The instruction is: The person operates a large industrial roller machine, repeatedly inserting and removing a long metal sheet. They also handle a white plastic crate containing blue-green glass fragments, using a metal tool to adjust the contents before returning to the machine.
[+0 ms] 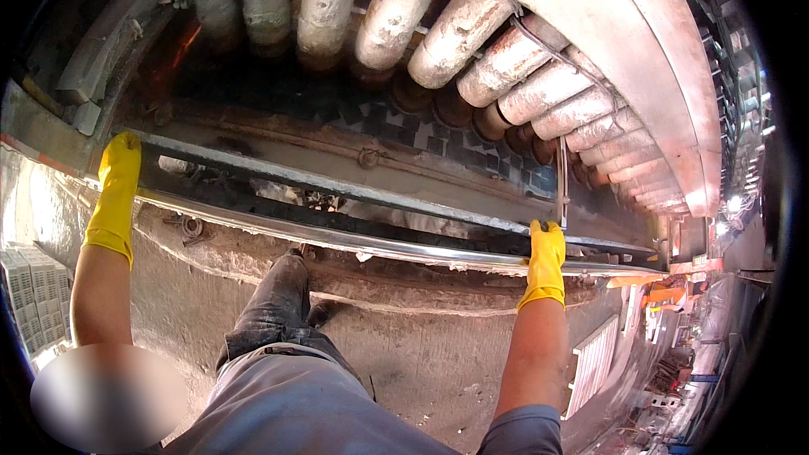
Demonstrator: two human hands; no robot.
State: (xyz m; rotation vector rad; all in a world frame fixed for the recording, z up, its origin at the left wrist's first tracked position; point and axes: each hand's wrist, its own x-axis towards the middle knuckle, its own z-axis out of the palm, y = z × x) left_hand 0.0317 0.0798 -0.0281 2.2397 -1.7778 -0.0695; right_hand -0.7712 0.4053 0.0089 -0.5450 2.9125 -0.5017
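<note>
A long, straight metal bar (337,179) crosses in front of me, pale along its upper edge. My left hand (120,164), in a yellow rubber glove, is closed at the bar's left end. Further right, my right hand (546,251), gloved the same way, is closed on the bar with its fingers over the edge. A thin upright metal strip (563,181) rises just beyond the right hand; whether the hand touches it I cannot tell. Nearer me, a shiny metal rail (337,238) runs roughly alongside, with a dark gap between.
Beyond the bar, a row of thick, crusted cylinders (392,13) curves under a broad metal cover (624,17). Dark square pieces (404,128) lie beneath them. White crates (34,291) stand at the left. A pale slatted panel (592,362) lies on the concrete floor (421,345) at right.
</note>
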